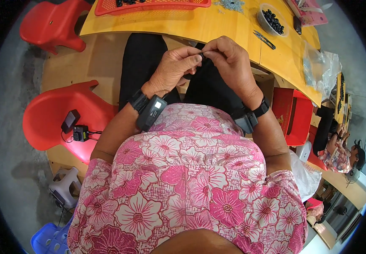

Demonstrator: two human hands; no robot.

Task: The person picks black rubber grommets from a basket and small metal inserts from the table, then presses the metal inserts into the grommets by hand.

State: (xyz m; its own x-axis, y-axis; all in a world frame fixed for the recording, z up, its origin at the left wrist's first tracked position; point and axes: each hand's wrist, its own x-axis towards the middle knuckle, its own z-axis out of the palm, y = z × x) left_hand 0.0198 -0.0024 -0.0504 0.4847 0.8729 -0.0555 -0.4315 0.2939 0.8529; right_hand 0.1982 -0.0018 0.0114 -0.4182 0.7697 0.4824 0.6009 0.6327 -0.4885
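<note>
My left hand and my right hand meet over my lap, just in front of the table edge. Fingertips of both hands pinch a small black piece; its exact kind is too small to make out. Each wrist wears a black strap with a device on it. Beyond my right hand, a pair of thread snips lies on the yellow table. A clear bowl of small black parts stands farther back.
At the table's far side sit a red tray with black pieces and a pile of small pale parts. A clear plastic bag lies at right, above a red box. Red chairs stand left; another person sits far right.
</note>
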